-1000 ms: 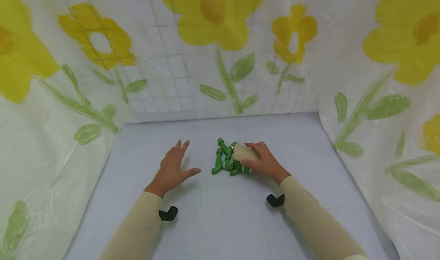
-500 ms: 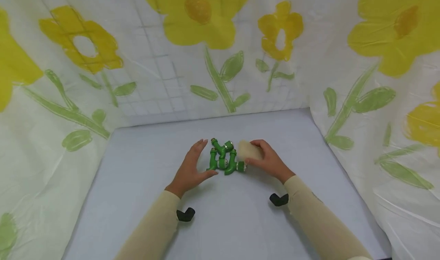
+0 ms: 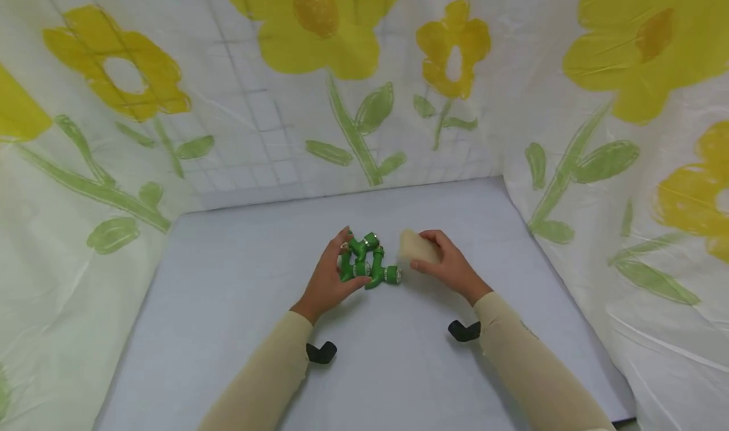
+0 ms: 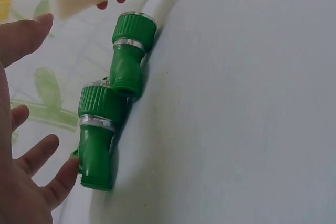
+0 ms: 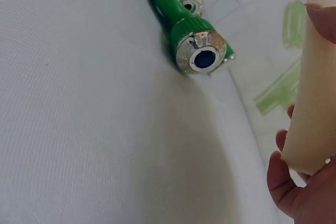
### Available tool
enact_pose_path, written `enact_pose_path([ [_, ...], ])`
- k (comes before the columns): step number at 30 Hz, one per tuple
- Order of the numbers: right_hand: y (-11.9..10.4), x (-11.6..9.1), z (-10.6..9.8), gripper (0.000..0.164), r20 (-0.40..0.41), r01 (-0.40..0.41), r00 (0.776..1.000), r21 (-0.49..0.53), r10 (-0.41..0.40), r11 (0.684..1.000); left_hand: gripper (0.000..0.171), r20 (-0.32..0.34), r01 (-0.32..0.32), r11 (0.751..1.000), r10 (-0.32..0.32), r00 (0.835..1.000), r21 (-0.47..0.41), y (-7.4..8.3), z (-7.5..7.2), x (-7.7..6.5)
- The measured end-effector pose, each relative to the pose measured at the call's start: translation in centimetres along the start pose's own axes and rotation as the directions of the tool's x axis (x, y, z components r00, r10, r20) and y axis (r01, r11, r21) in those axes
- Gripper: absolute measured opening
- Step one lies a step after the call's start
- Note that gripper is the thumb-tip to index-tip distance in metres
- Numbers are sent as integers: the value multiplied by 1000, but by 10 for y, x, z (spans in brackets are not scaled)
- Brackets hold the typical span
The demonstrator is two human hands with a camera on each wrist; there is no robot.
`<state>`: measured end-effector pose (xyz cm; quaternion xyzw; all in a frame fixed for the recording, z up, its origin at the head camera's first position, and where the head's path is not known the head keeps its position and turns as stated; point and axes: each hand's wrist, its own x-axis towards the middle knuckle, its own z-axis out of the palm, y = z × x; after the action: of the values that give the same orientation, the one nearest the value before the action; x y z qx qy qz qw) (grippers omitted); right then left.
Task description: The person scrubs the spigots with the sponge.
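Three green plastic taps with silvery trim lie close together on the white table: a rear tap [image 3: 370, 240], a left tap [image 3: 361, 269] and a front-right tap [image 3: 392, 274]. My left hand [image 3: 327, 280] is at the left tap, thumb and fingers spread around that side of the group. In the left wrist view its fingertips are at or very near a tap [image 4: 97, 129]; contact is unclear. To the right, my right hand [image 3: 450, 265] grips a cream, sponge-like block [image 3: 414, 247] between thumb and fingers. The right wrist view shows this block [image 5: 315, 93] held apart from the taps.
The white tabletop [image 3: 387, 368] extends around the taps. White sheets painted with yellow flowers [image 3: 316, 13] hang at the back and both sides. A small black angled piece [image 3: 321, 352] sits by the left wrist, and another [image 3: 464, 331] by the right.
My left hand has moved right, from well clear of the taps to around their left side. My right hand has drawn the block from over the taps to their right. The head view has shifted.
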<state>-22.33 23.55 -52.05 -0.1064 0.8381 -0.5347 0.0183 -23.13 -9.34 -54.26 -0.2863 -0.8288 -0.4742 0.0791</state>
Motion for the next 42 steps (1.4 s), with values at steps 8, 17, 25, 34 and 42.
enact_pose_path([
  [8, -1, -4, -2, 77, -7, -13, 1000, 2, 13, 1000, 118, 49, 93, 991, -89, 995, -93, -7, 13, 5],
  [17, 0, -7, -4, 77, -7, -39, 999, -3, 39, 999, 106, 84, 72, 996, -76, 994, 50, -20, 18, 7],
  [25, -2, -7, -7, 77, -25, -34, 999, -28, 33, 999, 61, 182, 44, 982, -78, 980, 185, -21, 11, 5],
  [34, -2, -3, -6, 76, -32, -35, 999, -18, 34, 999, 45, 278, -23, 949, -69, 958, 315, -11, -1, 9],
  [42, -7, -5, -5, 76, -21, -23, 1000, -15, 22, 1000, 45, 109, 107, 988, -119, 987, 109, -4, -24, 6],
])
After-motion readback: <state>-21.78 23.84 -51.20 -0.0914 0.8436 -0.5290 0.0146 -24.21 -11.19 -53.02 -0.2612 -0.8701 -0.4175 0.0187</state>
